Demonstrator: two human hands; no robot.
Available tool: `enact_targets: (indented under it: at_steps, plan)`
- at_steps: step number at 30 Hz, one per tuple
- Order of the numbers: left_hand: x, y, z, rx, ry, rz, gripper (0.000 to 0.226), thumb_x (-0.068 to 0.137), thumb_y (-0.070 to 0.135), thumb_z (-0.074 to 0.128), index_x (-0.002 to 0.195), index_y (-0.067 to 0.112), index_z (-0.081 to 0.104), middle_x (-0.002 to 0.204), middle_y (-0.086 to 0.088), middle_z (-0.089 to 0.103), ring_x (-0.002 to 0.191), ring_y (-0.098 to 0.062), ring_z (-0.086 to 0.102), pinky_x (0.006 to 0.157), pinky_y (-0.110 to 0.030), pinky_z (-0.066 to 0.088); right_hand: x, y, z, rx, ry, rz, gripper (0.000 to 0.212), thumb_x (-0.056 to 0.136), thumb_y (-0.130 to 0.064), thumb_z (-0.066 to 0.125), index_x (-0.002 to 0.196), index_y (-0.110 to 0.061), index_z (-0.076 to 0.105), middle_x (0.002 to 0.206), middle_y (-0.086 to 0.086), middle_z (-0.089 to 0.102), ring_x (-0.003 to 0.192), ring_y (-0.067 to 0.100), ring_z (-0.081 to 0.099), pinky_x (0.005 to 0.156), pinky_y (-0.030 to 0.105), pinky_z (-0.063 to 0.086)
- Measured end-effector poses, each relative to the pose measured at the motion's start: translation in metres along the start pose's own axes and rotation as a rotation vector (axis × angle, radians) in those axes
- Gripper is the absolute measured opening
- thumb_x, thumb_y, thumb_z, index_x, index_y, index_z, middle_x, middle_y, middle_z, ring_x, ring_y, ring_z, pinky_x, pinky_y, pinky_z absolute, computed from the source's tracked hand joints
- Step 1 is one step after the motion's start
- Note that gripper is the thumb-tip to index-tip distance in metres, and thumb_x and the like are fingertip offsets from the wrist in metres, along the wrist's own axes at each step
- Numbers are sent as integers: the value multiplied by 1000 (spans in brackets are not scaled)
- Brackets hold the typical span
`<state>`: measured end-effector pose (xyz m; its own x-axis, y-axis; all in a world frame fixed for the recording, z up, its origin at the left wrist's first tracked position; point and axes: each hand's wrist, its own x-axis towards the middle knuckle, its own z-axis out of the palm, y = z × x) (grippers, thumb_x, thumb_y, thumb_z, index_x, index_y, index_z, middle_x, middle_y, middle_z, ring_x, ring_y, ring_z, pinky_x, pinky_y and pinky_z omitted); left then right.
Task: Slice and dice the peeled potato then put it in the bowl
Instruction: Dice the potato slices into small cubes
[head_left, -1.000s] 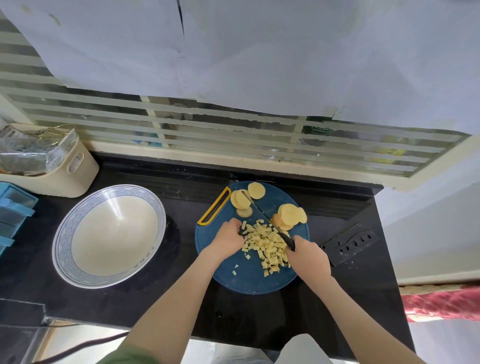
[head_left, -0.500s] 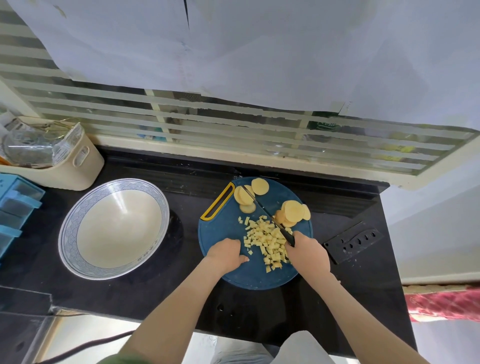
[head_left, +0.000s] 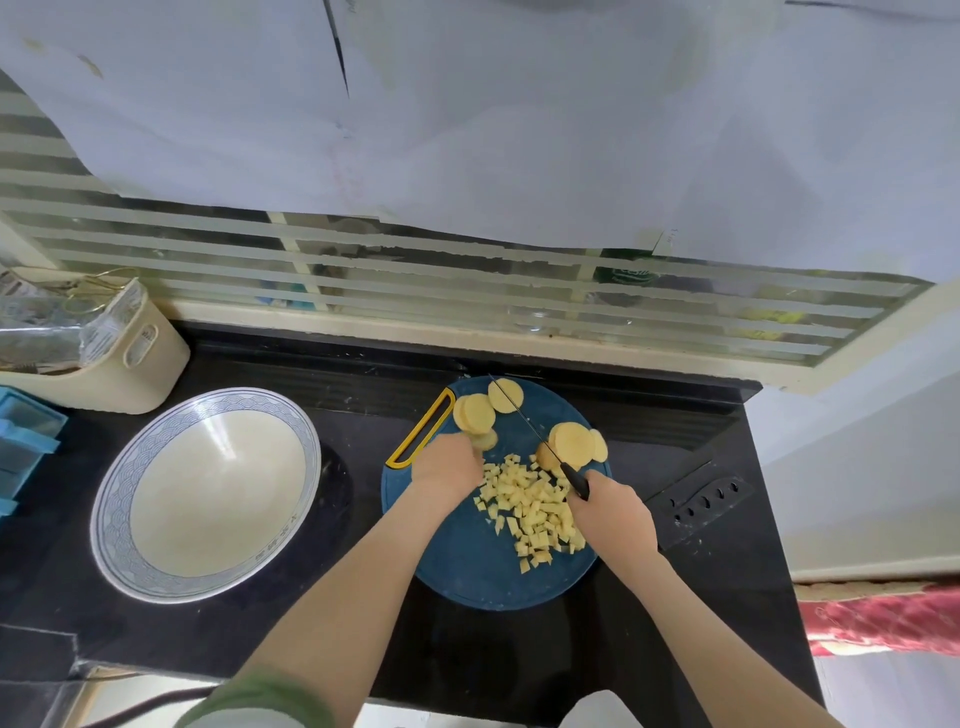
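R fingers (head_left: 586, 505) wrapped round black knife (head_left: 575, 478) handle; L fingers (head_left: 469, 457) curled on round potato slice (head_left: 486, 440); cubes (head_left: 530, 506) heaped btwn.

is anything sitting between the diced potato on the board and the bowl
No object stands on the black counter between the cutting board and the bowl. Only the person's own left hand and forearm lie across the board's left side, between the diced potato and the bowl.
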<state>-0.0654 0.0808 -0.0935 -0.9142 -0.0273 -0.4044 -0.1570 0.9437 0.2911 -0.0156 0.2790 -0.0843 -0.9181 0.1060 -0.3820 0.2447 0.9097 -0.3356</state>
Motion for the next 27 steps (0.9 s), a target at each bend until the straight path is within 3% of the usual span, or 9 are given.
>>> enact_targets:
  at_steps: [3,5,7,10,13,16,19,27]
  plan:
    - [20,-1,-8,114,61,37,44,95,19,52,136,14,38,130,-11,46,118,-27,47,87,-36,46,5,-1,-1,17,-11,4,20,96,-32,44,86,-18,52,69,-2,56,61,12,56,50,24,41]
    - [34,0,-10,221,65,85,65,91,25,59,147,19,25,140,-9,36,127,-27,37,95,-38,41,10,0,-1,24,-21,12,20,96,-33,44,86,-18,53,70,-2,57,62,12,58,52,25,43]
    - [44,1,-10,240,41,86,72,91,38,57,150,22,19,146,-8,30,131,-27,32,100,-41,37,12,1,-1,30,-24,21,21,95,-34,45,85,-18,53,70,-1,58,62,13,58,52,26,42]
    - [63,6,-6,2,4,-111,67,92,50,51,143,12,30,141,-12,38,130,-29,36,101,-41,36,21,3,2,41,-34,32,19,96,-34,45,87,-19,54,71,-1,59,61,12,58,51,25,43]
    - [74,8,-3,-372,-30,-343,66,88,40,60,134,2,32,135,-16,46,125,-29,46,96,-36,42,22,3,3,32,-50,34,17,96,-34,45,87,-21,52,70,-3,58,60,10,57,48,21,41]
    - [81,8,-6,-510,-92,-454,72,81,29,70,133,2,30,135,-16,46,123,-29,48,92,-35,46,26,1,6,33,-45,43,19,96,-35,46,88,-21,53,69,-3,58,61,11,59,51,25,45]
    - [84,6,-7,-563,-144,-483,74,80,28,72,135,3,30,133,-16,46,121,-28,49,89,-35,48,26,-1,8,42,-51,46,19,97,-35,46,87,-21,52,68,-4,57,59,10,57,49,23,44]
    - [73,-1,-17,-537,-138,-379,35,87,29,64,109,2,57,107,-11,60,102,-24,59,73,-28,47,23,-15,7,71,-34,41,18,97,-34,46,84,-22,49,67,-5,55,57,8,54,46,20,36]
